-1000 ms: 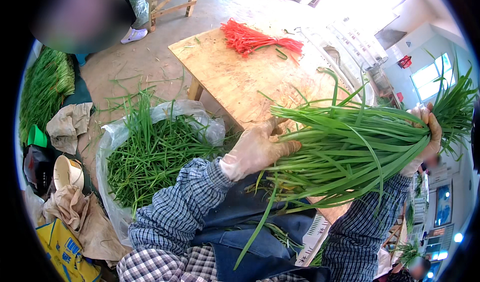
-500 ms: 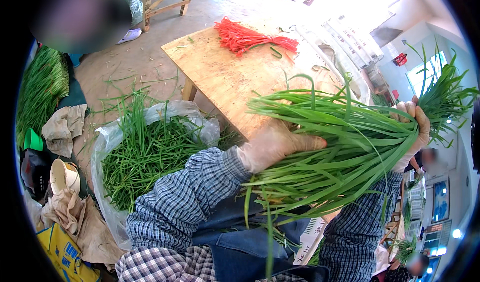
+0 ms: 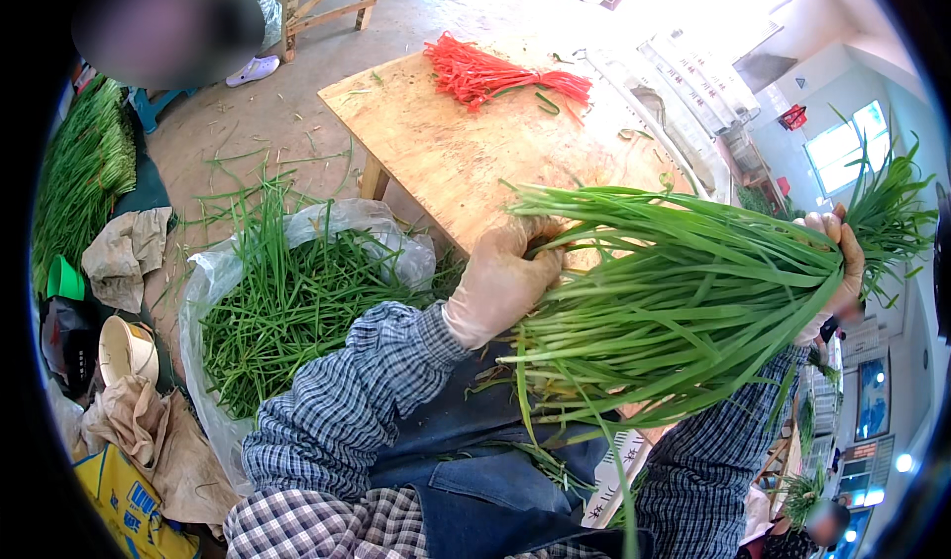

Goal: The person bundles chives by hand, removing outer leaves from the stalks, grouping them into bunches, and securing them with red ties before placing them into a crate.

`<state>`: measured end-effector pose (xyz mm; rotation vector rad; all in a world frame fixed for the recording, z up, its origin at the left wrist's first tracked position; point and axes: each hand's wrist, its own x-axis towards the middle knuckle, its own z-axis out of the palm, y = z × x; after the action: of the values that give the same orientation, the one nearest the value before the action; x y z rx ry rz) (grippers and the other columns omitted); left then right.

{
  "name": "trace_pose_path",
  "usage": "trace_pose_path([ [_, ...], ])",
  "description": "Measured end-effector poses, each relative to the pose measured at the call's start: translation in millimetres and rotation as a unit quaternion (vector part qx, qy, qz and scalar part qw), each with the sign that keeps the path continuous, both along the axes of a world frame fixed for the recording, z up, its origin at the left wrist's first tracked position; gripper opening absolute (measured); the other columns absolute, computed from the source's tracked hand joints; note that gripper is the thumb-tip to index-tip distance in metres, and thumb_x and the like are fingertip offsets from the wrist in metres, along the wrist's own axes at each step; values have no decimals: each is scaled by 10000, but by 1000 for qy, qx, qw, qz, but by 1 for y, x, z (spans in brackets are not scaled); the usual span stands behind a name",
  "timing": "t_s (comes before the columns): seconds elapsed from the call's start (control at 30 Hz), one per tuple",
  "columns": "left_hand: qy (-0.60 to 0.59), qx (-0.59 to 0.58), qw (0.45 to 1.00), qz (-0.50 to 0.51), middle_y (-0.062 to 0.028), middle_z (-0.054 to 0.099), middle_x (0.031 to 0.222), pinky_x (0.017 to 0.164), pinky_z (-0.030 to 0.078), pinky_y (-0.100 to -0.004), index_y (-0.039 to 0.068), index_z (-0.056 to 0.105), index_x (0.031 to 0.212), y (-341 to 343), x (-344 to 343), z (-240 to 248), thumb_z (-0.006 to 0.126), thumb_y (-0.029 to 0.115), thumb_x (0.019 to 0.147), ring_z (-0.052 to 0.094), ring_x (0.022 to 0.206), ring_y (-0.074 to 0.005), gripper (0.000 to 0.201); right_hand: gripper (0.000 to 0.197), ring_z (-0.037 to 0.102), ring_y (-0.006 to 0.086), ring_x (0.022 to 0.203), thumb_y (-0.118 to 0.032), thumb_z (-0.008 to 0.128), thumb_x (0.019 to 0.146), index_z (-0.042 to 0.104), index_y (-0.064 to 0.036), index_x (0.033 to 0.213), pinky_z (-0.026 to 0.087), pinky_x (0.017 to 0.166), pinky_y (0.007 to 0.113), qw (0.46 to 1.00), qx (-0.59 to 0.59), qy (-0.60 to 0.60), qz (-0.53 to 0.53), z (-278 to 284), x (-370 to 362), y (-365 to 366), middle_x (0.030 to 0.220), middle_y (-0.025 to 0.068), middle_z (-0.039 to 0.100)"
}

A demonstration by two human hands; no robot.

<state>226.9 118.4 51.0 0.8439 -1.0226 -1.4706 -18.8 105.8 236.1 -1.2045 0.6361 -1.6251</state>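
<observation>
A large bunch of long green chives [image 3: 684,301] lies across my lap, held level above a wooden table [image 3: 446,143]. My right hand [image 3: 837,267], in a thin glove, grips the bunch near its leafy tips at the right. At the bunch's cut ends my gloved left hand [image 3: 505,277] closes on some of the stems. Loose stems hang down toward my blue apron.
A pile of red bands [image 3: 495,73] lies on the table's far side. At my left a clear plastic bag [image 3: 213,272] holds green trimmings. More chives [image 3: 84,172], rags [image 3: 124,252], a cream bowl [image 3: 124,351] and a yellow box [image 3: 129,504] lie on the floor. A person sits far left.
The bunch has stayed across my lap, fanning a little wider. My left hand has slid closer to the cut ends. The right hand keeps its grip.
</observation>
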Motion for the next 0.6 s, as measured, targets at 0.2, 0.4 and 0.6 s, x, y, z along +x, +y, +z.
trace_pose_path([
  [0.2, -243, -148, 946, 155, -98, 615, 859, 600, 464, -240, -53, 582, 923, 10, 15, -32, 487, -27, 795, 552, 677, -129, 162, 223, 317, 121, 630, -227, 469, 856, 383, -120, 680, 302, 609, 262, 987, -21, 15, 159, 4, -29, -7, 653, -12, 364],
  [0.4, -542, -181, 793, 212, -127, 574, 707, 513, 475, -335, 20, 610, 839, 41, 119, -108, 534, 79, 766, 585, 605, -257, 120, 233, 313, 118, 654, -213, 445, 878, 375, -120, 677, 297, 613, 252, 982, -38, 82, 169, 14, -39, -4, 682, -7, 377],
  [0.6, -632, -218, 723, 176, -145, 506, 1164, 780, 456, -410, 70, 591, 1060, 45, 143, -66, 558, 78, 756, 552, 965, -272, 306, 264, 296, 112, 630, -219, 448, 882, 340, -128, 659, 295, 594, 243, 958, -50, 69, 275, 10, -27, -8, 661, -13, 363],
])
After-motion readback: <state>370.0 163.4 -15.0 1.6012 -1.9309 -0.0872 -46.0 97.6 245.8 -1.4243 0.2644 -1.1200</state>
